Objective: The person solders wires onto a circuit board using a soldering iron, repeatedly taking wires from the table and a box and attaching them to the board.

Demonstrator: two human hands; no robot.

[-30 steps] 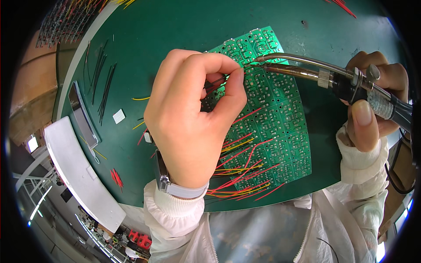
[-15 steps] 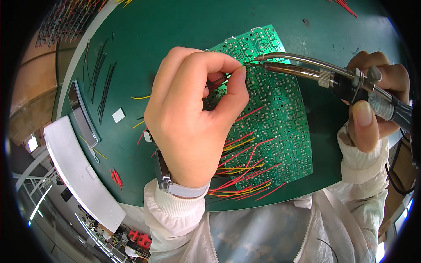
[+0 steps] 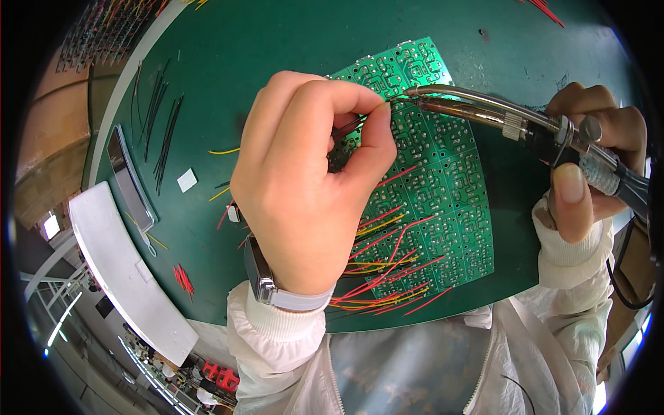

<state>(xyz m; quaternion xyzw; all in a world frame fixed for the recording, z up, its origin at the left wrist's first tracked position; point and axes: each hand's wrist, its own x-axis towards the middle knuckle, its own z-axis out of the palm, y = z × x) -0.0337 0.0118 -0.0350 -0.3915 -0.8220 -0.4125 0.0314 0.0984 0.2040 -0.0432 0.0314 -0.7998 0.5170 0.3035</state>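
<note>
A green circuit board panel [image 3: 449,187] lies on the dark green table, with red and yellow wires attached along its nearer part. Over the board's left side, my left hand [image 3: 304,166] pinches a thin black wire [image 3: 353,126] between thumb and forefinger. The wire's tip is close to the iron and partly hidden by my fingers. My right hand [image 3: 595,152] grips a soldering iron [image 3: 470,112] from the right. A curved metal tube runs along the iron's top. Its tip meets the board's upper part, just beside my left fingertips.
Loose black wires [image 3: 168,142] lie at the left, near a pair of tweezers [image 3: 131,180] and a small white square [image 3: 187,180]. Short red wires [image 3: 183,280] rest by a white curved tray [image 3: 124,270] at the table's edge. More red wires [image 3: 543,10] are at the far right.
My left hand has shifted very slightly right, and the board has moved a touch with it. The iron stays at nearly the same spot, its handle tilted a little lower.
</note>
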